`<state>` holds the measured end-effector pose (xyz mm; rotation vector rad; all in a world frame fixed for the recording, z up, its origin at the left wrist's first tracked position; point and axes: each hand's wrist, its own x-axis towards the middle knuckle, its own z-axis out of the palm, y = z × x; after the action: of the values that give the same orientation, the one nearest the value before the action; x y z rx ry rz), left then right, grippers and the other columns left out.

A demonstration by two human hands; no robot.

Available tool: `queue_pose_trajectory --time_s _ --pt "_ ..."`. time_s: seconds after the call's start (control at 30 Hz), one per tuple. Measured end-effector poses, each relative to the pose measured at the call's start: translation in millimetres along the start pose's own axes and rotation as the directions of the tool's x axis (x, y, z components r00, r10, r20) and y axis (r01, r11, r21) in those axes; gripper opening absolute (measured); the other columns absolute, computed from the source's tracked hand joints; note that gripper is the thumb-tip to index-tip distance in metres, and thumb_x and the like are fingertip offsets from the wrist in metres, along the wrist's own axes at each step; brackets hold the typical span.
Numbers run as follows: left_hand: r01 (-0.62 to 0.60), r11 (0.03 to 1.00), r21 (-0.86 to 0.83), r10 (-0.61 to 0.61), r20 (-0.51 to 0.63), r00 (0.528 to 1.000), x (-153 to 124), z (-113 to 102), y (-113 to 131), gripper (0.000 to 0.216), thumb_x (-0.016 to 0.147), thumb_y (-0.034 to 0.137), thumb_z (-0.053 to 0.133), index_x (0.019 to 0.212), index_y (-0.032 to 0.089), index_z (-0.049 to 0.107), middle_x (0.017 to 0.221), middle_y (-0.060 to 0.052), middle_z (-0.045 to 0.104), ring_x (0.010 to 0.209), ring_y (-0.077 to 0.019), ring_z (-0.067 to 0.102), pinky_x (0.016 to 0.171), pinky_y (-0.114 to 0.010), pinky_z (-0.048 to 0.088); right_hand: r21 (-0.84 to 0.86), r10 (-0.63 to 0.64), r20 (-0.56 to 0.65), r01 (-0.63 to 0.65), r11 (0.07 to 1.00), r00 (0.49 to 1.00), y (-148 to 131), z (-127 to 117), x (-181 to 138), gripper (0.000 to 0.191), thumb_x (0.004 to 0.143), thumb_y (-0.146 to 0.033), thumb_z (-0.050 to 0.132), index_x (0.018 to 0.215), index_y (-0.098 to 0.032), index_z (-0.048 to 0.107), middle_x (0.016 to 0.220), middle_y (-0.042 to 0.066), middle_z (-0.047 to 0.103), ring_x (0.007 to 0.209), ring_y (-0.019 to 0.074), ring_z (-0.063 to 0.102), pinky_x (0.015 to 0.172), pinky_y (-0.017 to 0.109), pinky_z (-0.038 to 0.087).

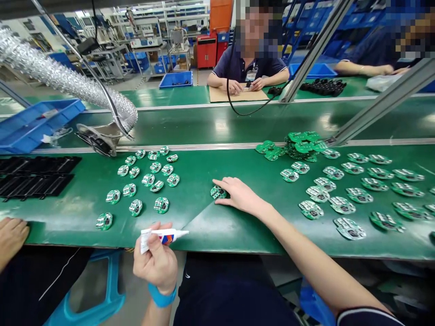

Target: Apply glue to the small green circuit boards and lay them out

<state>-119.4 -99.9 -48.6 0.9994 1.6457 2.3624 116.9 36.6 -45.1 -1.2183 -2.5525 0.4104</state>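
Fingers of the left hand (155, 265) close around a glue tube (166, 236), held just off the desk (193, 224) edge; the right hand (242, 194) lies open, fingertips (217, 183) touching a green board (218, 192), between the left cluster (148, 179) and right cluster (350, 194) of boards

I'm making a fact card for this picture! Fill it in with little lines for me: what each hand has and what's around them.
Left hand: holds a white squeeze tube with a pointed nozzle
Left wrist: blue band
Right hand: fingertips touching a green circuit board
Around: more green circuit boards lying on a green belt
Another person's hand: resting at the belt's near edge
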Motion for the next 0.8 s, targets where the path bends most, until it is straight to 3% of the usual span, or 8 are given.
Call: queue_pose_trajectory --time_s 0.1,0.23,0.37,0.5,0.8 --pt "0.03 0.999 0.018 -0.031 0.034 0.999 -4.9 0.4 1.5 0.028 0.096 0.043 0.071 0.093 0.015 0.073 0.071 -0.001 0.074 0.055 -0.0176 0.07 0.052 -0.028 0.06 0.032 -0.004 0.041 0.003 0.999 0.999 -2.1 -0.7 -11.9 0.074 0.086 -0.046 0.085 0.148 -0.014 0.059 0.112 0.013 0.069 0.106 0.0305 0.066 0.094 0.046 0.055" --pt "0.045 0.998 0.037 -0.048 0.088 0.995 -7.2 5.8 6.2 0.03 0.097 0.044 0.069 0.094 0.014 0.073 0.072 -0.002 0.075 0.055 -0.0166 0.07 0.052 -0.027 0.059 0.187 -0.001 0.084 -0.015 0.982 0.996 7.4 -0.8 -16.6 0.068 0.088 -0.035 0.085 0.149 -0.021 0.059 0.107 0.007 0.068 0.098 0.0253 0.066 0.09 0.04 0.054" --pt "0.058 0.997 0.055 -0.065 0.137 0.988 -10.1 16.7 9.2 0.033 0.098 0.046 0.068 0.095 0.014 0.073 0.072 -0.004 0.076 0.056 -0.0164 0.071 0.051 -0.025 0.057 0.256 -0.007 0.031 -0.001 0.967 0.999 13.7 5.8 -12.4 0.054 0.086 -0.033 0.087 0.135 -0.02 0.069 0.101 0.005 0.068 0.093 0.0229 0.065 0.088 0.037 0.051" --pt "0.031 0.994 0.101 -0.05 0.193 0.98 -14.8 28.9 4.9 0.035 0.1 0.048 0.064 0.096 0.014 0.073 0.073 -0.004 0.076 0.058 -0.0161 0.072 0.054 -0.024 0.057 0.144 -0.046 -0.092 0.059 0.988 0.995 2.9 13.2 -15.7 0.043 0.084 -0.045 0.088 0.114 -0.017 0.074 0.094 0.006 0.072 0.089 0.0246 0.066 0.086 0.039 0.047" --pt "-0.256 0.95 0.177 0.182 0.351 0.919 -28.3 40.5 -14.3 0.028 0.102 0.04 0.062 0.106 0.015 0.074 0.083 -0.006 0.08 0.067 -0.0173 0.077 0.064 -0.028 0.063 -0.092 -0.258 -0.317 0.241 0.966 0.913 -44.6 12.2 -37.6 0.043 0.089 -0.054 0.08 0.095 -0.013 0.071 0.081 0.006 0.069 0.077 0.0231 0.063 0.081 0.038 0.041"
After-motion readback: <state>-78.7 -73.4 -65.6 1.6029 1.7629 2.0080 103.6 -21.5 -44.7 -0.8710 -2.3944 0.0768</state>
